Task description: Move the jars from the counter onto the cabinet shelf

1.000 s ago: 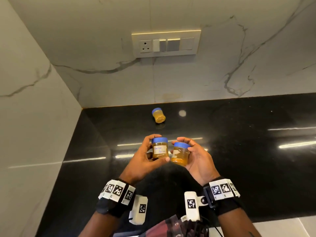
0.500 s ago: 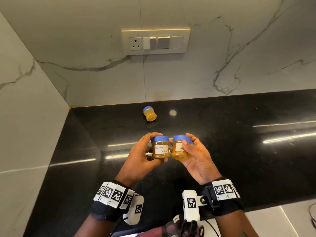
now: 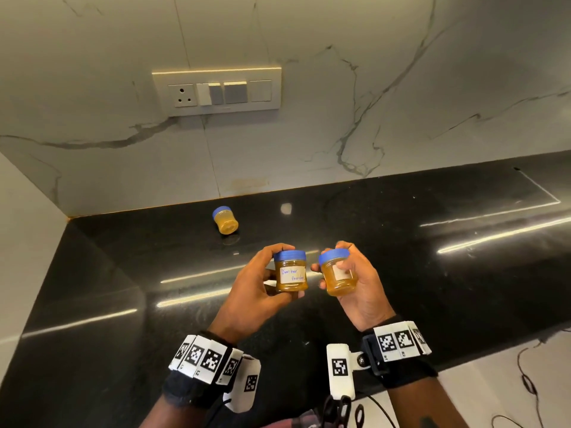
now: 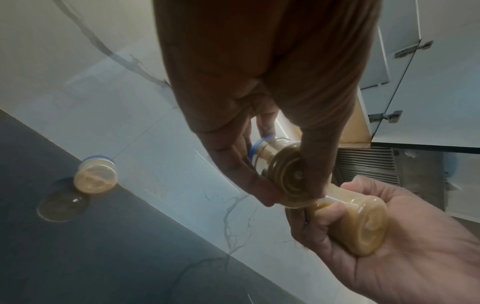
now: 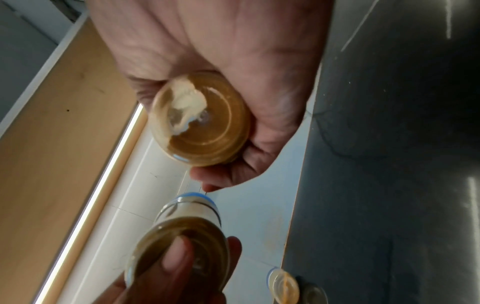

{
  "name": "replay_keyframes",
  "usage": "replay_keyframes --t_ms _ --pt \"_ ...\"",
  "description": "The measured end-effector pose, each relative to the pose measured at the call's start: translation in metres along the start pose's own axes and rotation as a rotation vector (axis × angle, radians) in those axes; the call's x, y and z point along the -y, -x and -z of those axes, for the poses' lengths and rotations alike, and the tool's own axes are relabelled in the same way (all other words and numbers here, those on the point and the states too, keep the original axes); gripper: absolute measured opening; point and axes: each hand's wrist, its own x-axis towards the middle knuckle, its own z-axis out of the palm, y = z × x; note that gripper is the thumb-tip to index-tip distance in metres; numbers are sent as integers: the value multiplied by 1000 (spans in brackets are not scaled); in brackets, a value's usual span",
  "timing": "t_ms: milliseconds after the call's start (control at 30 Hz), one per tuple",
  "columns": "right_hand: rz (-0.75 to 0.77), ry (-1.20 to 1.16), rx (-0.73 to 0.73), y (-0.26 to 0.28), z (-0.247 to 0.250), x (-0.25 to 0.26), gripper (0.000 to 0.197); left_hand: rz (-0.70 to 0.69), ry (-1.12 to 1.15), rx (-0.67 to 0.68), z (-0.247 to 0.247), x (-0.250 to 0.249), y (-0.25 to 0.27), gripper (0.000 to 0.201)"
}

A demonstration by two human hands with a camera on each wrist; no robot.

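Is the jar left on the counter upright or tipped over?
Tipped: the jar lies on its side on the counter, blue lid toward the wall.

Two held jars (image 3: 290, 274) side by side (third jar (image 3: 226, 219) behind, on counter (image 3: 432, 273))

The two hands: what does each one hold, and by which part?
The left hand grips a blue-lidded amber jar with a handwritten label by its sides; the right hand grips a second blue-lidded amber jar by its body.

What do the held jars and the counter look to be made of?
Labelled jar and second jar: clear, glossy, likely plastic, since the contents show through; the blue lids look matte plastic. Counter: polished black stone, probably granite, mirroring light streaks.
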Motion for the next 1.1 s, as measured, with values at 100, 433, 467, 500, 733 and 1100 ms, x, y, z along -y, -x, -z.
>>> replay_keyframes --t_ms 100,433,467,500,733,1100 --pt "34 -60 36 -2 9 7 33 -21 15 16 -10 -6 -5 71" --pt "148 -73 31 -6 17 24 29 -38 35 77 -30 -29 -15 73" --pt "158 -67 25 -7 17 28 30 -47 33 74 -32 -33 -17 73" --pt "158 -56 17 -7 17 32 31 -52 29 67 -33 -36 -18 73" --pt "328 288 -106 3 -17 99 84 -261 -86 17 -15 -95 -51 67" --pt "1315 681 136 49 -151 333 36 -992 -678 -496 50 -334 -102 73"
